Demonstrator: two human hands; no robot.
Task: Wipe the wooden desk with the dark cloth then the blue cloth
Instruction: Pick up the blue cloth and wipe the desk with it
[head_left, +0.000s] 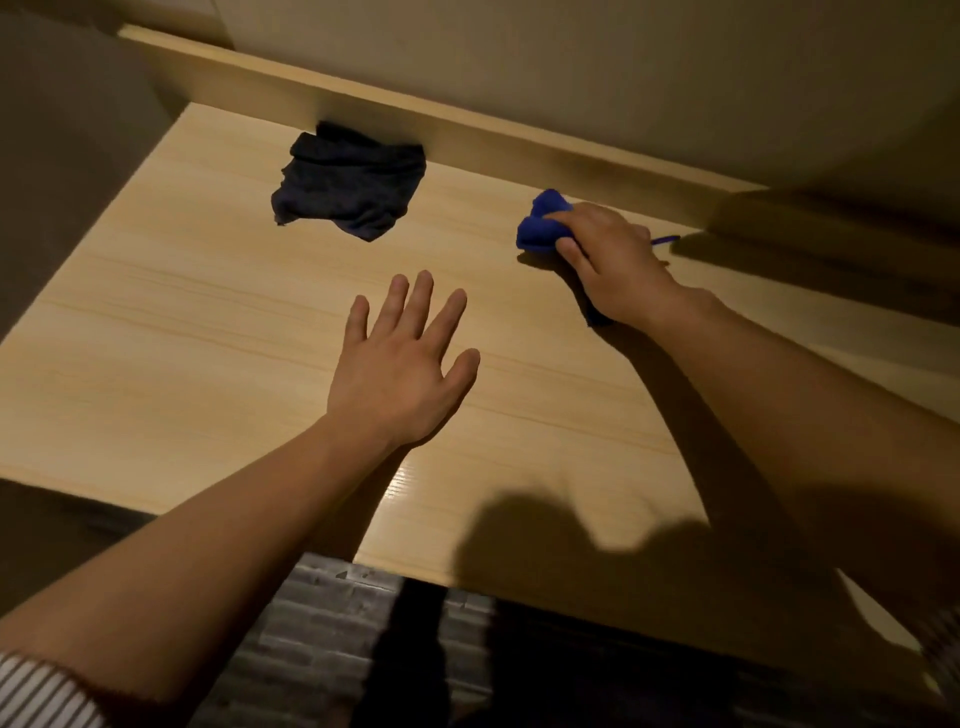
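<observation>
The light wooden desk (182, 332) fills most of the head view. A crumpled dark cloth (348, 182) lies alone at the back, against the raised rear ledge. To its right, my right hand (613, 260) is closed over a bunched blue cloth (540, 223), pressing it onto the desk; part of the cloth sticks out past the fingers and a thin blue strand trails right. My left hand (405, 364) hovers flat over the middle of the desk, fingers spread, holding nothing, well short of the dark cloth.
A raised wooden ledge (467, 130) runs along the back below a plain wall. The desk's near edge (415, 566) drops to a dark floor. A shadowed block (831, 244) sits at the right rear.
</observation>
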